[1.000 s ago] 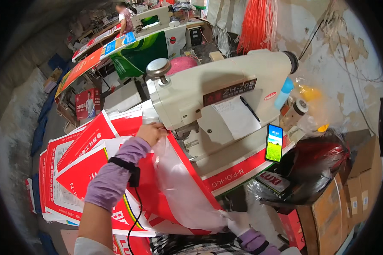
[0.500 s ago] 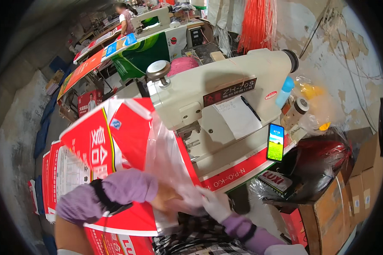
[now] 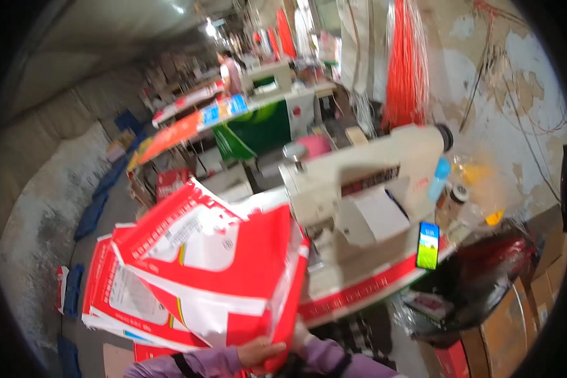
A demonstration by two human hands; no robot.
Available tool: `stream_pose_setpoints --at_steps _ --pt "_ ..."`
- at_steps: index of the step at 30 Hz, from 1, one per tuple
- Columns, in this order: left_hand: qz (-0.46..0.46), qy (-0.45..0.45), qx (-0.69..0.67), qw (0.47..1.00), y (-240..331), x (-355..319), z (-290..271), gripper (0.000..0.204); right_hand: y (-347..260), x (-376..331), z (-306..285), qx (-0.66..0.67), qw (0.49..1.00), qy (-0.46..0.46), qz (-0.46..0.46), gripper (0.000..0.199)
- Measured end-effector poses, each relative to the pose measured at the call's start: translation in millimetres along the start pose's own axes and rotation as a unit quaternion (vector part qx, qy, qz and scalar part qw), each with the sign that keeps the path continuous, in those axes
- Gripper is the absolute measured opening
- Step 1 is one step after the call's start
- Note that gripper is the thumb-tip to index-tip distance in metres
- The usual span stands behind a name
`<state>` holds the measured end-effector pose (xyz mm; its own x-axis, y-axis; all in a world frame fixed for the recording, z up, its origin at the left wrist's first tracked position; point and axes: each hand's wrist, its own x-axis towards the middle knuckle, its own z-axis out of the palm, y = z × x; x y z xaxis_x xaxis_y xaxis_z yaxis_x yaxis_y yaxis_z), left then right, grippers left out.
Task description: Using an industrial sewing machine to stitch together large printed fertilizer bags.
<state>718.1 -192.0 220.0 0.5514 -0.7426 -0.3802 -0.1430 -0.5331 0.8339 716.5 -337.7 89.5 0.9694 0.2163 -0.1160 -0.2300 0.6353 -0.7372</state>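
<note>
A red and white printed sack [image 3: 220, 271] is held up, folded and tilted, in front of the cream sewing machine [image 3: 359, 176]. My left hand [image 3: 259, 350], on a purple sleeve, grips the sack's lower edge near the bottom of the picture. My right hand [image 3: 300, 332] is mostly hidden behind the sack's right edge and appears to hold it there. The sack hides the left part of the sewing table [image 3: 359, 296].
More red and white sacks [image 3: 107, 302] lie stacked at the left. A lit phone [image 3: 428, 245] leans by the machine, with bottles [image 3: 450, 195] behind it. A dark red bag [image 3: 485, 277] and cardboard boxes [image 3: 535, 296] stand at the right. Orange threads [image 3: 406, 63] hang above. A person [image 3: 230, 69] works far back.
The sack has come off the sewing table and risen in front of me. Both hands have dropped to the lower edge, gripping its bottom. The view has tilted upward.
</note>
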Motion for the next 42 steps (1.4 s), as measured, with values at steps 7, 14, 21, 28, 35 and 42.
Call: stream_pose_setpoints --at_steps 7,14,21,28,35,42 --pt "0.148 -0.109 0.106 0.977 62.1 29.8 -15.3 0.018 -83.3 -16.0 -9.7 -0.044 0.993 0.071 -0.078 0.049" --pt "0.383 -0.03 0.515 0.767 132.2 104.5 -11.7 0.012 -39.4 -63.6 7.0 -0.251 0.953 0.009 -0.172 0.03" --pt "0.129 -0.252 0.455 0.845 106.6 53.3 12.9 0.014 -80.0 -102.6 -7.4 -0.149 0.983 0.045 0.102 0.043" --pt "0.122 -0.314 0.509 0.792 116.2 53.0 25.8 0.016 -61.7 -54.0 1.3 -0.329 0.923 0.178 -0.091 0.053" --pt "0.029 -0.432 0.631 0.643 210.1 88.6 -62.0 0.012 -95.8 -45.8 -19.4 -0.58 0.779 0.233 -0.048 0.061" --pt "-0.213 -0.267 0.024 0.939 98.6 83.5 -58.1 0.023 -73.8 108.7 -74.8 -0.755 0.63 0.172 -0.057 0.022"
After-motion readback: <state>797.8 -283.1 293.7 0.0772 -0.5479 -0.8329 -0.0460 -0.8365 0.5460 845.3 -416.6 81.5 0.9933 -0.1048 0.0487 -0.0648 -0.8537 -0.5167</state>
